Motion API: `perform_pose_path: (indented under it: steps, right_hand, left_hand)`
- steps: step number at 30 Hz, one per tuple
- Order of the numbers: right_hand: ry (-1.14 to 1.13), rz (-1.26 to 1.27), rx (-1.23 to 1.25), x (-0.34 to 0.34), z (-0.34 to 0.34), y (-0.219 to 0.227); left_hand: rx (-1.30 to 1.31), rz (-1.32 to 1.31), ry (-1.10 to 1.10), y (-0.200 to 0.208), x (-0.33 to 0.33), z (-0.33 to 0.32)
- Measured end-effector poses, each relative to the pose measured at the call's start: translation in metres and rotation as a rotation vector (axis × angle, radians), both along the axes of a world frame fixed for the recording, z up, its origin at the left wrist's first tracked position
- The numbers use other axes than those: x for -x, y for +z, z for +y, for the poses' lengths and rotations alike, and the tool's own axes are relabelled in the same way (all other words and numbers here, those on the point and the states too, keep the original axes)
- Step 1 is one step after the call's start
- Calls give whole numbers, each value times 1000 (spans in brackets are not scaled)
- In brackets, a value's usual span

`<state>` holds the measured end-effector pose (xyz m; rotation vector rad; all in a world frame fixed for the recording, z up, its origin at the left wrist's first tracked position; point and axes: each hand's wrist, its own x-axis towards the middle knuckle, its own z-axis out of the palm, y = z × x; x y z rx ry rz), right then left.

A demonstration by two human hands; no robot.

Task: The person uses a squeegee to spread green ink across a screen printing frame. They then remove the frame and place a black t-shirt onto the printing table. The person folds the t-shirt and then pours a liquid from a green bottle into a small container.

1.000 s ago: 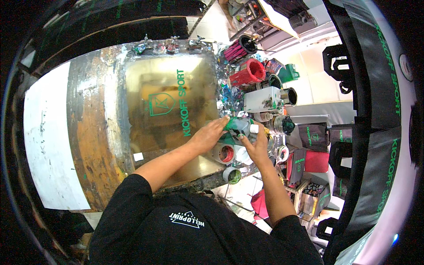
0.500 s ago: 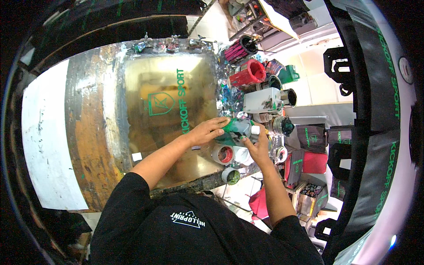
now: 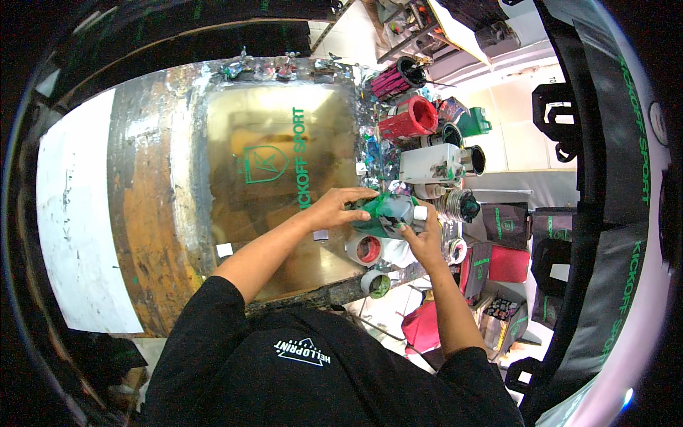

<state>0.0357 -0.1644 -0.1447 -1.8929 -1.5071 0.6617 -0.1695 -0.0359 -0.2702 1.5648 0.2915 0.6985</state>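
Note:
My left hand (image 3: 336,206) grips one end of a green-smeared plastic bottle (image 3: 390,209) lying sideways at the right edge of a yellowish printing screen (image 3: 277,128). At the bottle's white cap end, my right hand (image 3: 422,238) closes its fingers on it. Both hands hold the bottle just above an open tub with a red inside (image 3: 368,250). A green emblem and lettering (image 3: 265,163) show on the screen.
Right of the screen stand a red basket-like pot (image 3: 413,118), a pink ribbed roll (image 3: 395,77), a white box (image 3: 431,163) and several jars. A small green-stained tub (image 3: 377,284) sits at the table's near edge. Black bags (image 3: 506,222) are stacked at right. A white panel (image 3: 71,213) lies at left.
Both hands stay on the bottle by the screen's right edge; they have shifted only slightly.

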Motion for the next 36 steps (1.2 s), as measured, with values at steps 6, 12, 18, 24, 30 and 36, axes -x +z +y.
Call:
perform_pose_path:
  steps: [6,12,18,24,30,36]
  right_hand:
    - [-6,-9,36,4,3,8]
    - [-8,-3,42,-4,0,1]
    - [-2,-27,32,-11,-1,-3]
    - [36,-39,21,0,3,6]
    - [27,31,47,-2,1,0]
    - [8,-35,50,5,6,9]
  left_hand:
    - [37,26,24,4,0,-4]
    - [31,33,33,3,-2,-6]
    - [-5,53,59,3,-3,-8]
    - [-41,47,52,6,0,-7]
    - [-30,29,56,7,0,-7]
    - [34,87,15,8,1,-8]
